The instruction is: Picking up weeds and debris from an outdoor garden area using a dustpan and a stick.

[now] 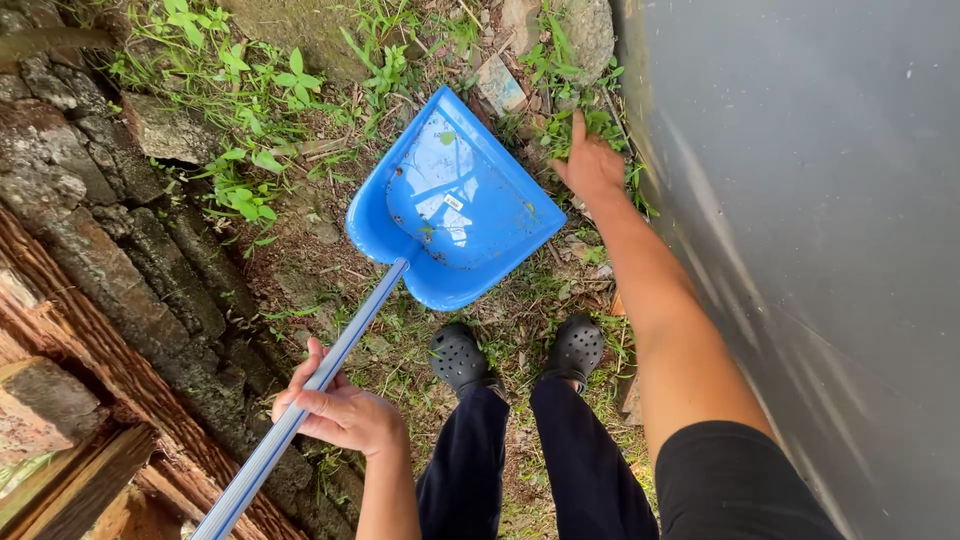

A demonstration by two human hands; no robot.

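Your left hand point(340, 412) wraps the one long handle point(300, 400) of a single blue dustpan point(455, 205), its pan resting on the ground point(300, 270). Your right hand point(592, 165) reaches, fingers spread, into the weeds point(590, 125) beside one grey wall point(800, 200). Two black clogs point(460, 355) below.

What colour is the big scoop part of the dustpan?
Bright blue. The dustpan scoop shows best in the head view, with bits of dirt and a small white sticker inside.
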